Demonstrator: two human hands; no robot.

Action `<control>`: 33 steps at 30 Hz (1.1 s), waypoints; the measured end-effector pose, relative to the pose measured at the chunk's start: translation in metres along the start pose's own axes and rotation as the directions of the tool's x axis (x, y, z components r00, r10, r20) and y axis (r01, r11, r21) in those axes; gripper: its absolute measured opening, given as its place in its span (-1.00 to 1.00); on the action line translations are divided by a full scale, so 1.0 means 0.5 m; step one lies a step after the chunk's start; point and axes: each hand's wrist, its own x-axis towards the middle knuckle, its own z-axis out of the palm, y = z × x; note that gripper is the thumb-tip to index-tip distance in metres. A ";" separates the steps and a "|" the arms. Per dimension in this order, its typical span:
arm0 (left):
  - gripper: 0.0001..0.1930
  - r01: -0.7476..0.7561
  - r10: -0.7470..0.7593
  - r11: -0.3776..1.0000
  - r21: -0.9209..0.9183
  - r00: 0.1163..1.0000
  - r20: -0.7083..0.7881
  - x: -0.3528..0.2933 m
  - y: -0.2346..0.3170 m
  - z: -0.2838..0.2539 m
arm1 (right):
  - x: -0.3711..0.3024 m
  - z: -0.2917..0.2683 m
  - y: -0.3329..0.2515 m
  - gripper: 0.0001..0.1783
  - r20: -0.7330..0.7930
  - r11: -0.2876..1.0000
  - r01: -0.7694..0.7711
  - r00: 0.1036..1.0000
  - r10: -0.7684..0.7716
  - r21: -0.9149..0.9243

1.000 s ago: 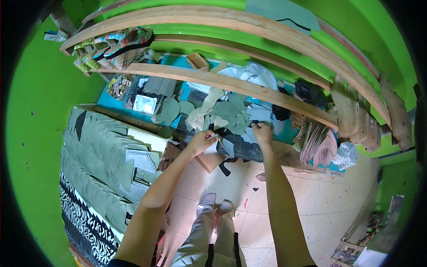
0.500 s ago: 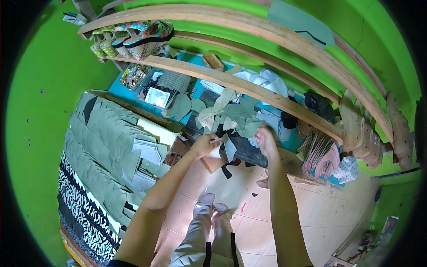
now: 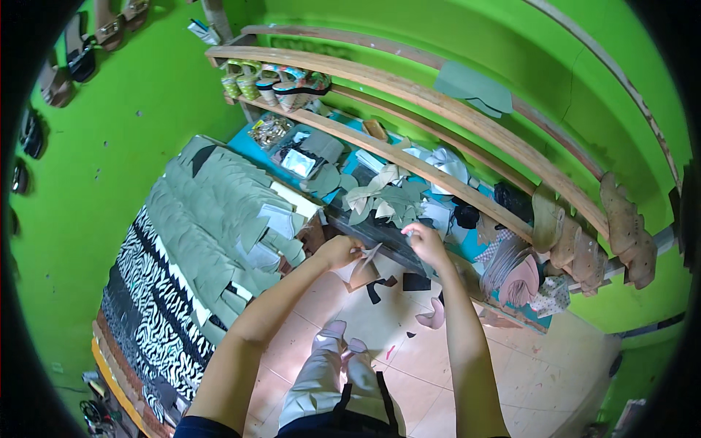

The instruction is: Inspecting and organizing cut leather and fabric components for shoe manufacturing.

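Observation:
My left hand (image 3: 342, 252) is closed on a thin pale cut piece (image 3: 372, 255), held nearly edge-on above the floor in front of the bench. Its exact material is hard to make out. To its right, my right hand (image 3: 427, 244) is raised near the bench's dark front board (image 3: 380, 235), its fingers curled together. Whatever lies between those fingertips, if anything, is too small to name. Just beyond both hands, a loose heap of grey-green cut pieces (image 3: 394, 203) lies on the blue bench top.
Overlapping rows of grey-green pieces (image 3: 219, 197) cover a stand at left, with zebra-patterned pieces (image 3: 164, 292) nearer me. A wooden rail (image 3: 394, 153) crosses above the bench, and wedge sandals (image 3: 299, 87) stand on the rack. Stacked pink pieces (image 3: 520, 281) sit at right. Scraps (image 3: 416, 282) lie on the tiles.
My view has shifted, bringing more of the left wall and floor into sight. The piece in my left hand has turned from face-on to nearly edge-on. My right hand has moved slightly left and lower.

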 end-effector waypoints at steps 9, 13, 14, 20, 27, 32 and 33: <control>-0.78 0.064 -0.045 0.993 0.101 0.984 -0.175 -0.115 0.056 -0.151 | 0.081 0.135 -0.129 -0.57 0.561 0.987 0.090 0.828 0.000 -0.133; -0.76 0.208 -0.178 0.974 0.083 0.943 -0.281 -0.201 0.014 -0.244 | 0.145 0.170 -0.262 -0.59 0.635 0.970 0.128 0.772 0.032 -0.205; -0.76 0.269 -0.252 0.963 0.011 0.914 -0.319 -0.221 0.008 -0.263 | 0.164 0.179 -0.277 -0.62 0.614 0.985 0.104 0.789 0.001 -0.136; -0.71 0.444 -0.519 0.855 -0.269 0.722 -0.457 -0.325 -0.084 -0.298 | 0.273 0.279 -0.349 -0.60 0.621 0.956 0.232 0.781 -0.071 -0.182; -0.69 0.556 -0.728 0.678 -0.480 0.594 -0.341 -0.344 -0.158 -0.228 | 0.357 0.382 -0.324 -0.65 0.700 0.900 0.363 0.708 -0.098 -0.242; -0.71 0.611 -0.708 0.699 -0.373 0.517 -0.481 -0.327 -0.191 -0.193 | 0.407 0.431 -0.287 -0.60 0.759 0.828 0.441 0.651 -0.030 -0.345; -0.71 0.636 -0.719 0.682 -0.360 0.497 -0.485 -0.323 -0.197 -0.194 | 0.417 0.441 -0.278 -0.60 0.769 0.819 0.451 0.639 -0.018 -0.355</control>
